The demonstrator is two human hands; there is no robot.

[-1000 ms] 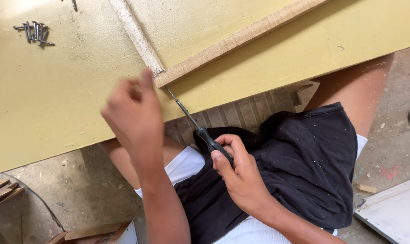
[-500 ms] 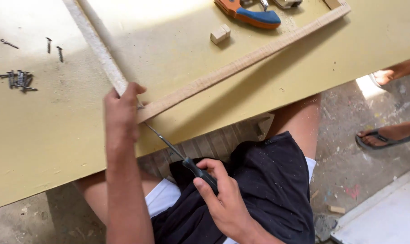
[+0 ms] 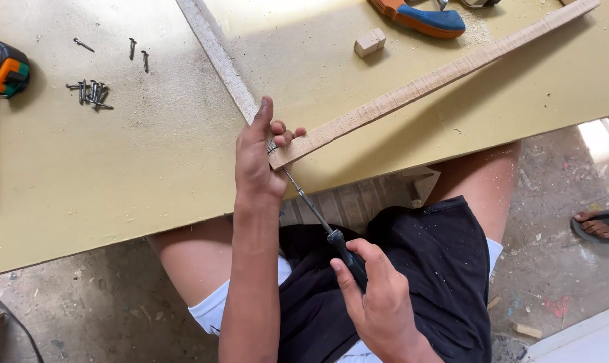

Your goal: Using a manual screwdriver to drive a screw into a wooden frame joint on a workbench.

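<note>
My left hand (image 3: 258, 156) presses on the corner where two wooden strips meet on a yellow board (image 3: 116, 168); its fingers pinch a small screw at the end of the pale strip (image 3: 432, 79). The other, greyer strip (image 3: 217, 57) runs up and to the left. My right hand (image 3: 378, 302) grips the black handle of a screwdriver (image 3: 321, 225), whose metal shaft points up at the strip's end beside my left fingers.
Several loose screws (image 3: 89, 91) lie at the board's upper left, near a yellow and orange tape measure (image 3: 2, 67). A small wood block (image 3: 369, 42) and an orange-and-blue tool (image 3: 418, 17) lie at the top. Another person's sandalled foot (image 3: 603, 225) is at the right.
The view has shifted, bringing the tape measure into sight. My left hand has settled on the corner joint, and the screwdriver tip has come up to the strip's end.
</note>
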